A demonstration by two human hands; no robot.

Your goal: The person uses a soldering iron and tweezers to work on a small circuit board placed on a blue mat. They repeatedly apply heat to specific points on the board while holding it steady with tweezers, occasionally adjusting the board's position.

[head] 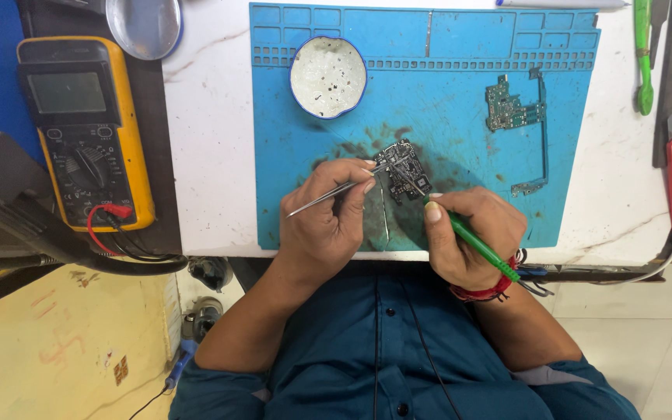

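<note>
A white marble-veined bench is carrying a stained blue rubber mat [460, 140]. The left hand [328, 214] is pinching thin metal tweezers [336, 190], the right hand [472, 237] gripping a green tool [480, 249], both tips touching the small dark circuit board [404, 169] lying just beyond the fingers.

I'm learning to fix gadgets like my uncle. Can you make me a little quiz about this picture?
1. True or false: the left hand holds metal tweezers.
2. Which colour is the handle of the tool in the right hand? A red, B green, C black.
3. What lies on the blue mat to the right of the dark circuit board being worked on?

Key: 1 true. 2 B. 3 A second, green circuit board, untouched.
</note>
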